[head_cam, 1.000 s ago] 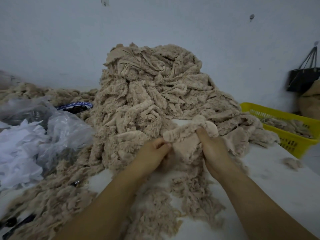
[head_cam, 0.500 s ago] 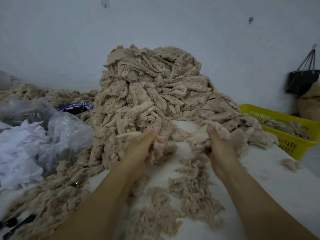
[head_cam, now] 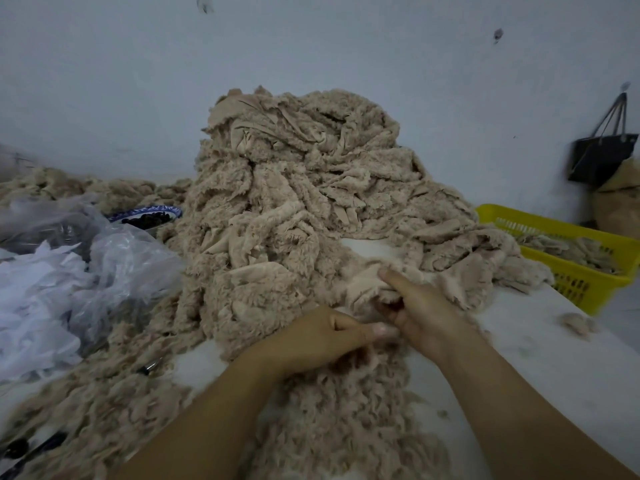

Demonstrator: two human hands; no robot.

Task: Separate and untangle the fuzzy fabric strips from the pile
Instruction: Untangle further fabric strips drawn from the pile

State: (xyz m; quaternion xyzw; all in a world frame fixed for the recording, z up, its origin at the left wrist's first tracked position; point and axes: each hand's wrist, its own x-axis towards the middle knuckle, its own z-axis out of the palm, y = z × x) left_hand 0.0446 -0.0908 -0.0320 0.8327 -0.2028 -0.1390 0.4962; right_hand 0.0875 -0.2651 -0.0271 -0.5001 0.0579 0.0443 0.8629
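Gripped in right hand (head_cam: 422,313) at near foot of pile (head_cam: 294,185), fuzzy strip (head_cam: 363,289) extending away into it, long axis unclear; left hand (head_cam: 322,337) touching alongside, curled, hold indiscernible.

Yellow basket (head_cam: 588,284) right, black bag (head_cam: 602,157) hanging beyond; plastic bags (head_cam: 121,261) left.

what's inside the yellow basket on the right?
Beige fuzzy strips lie loose inside the yellow basket, below its rim. They cover the basket floor, so anything under them is hidden. The frame edge cuts off its right end.
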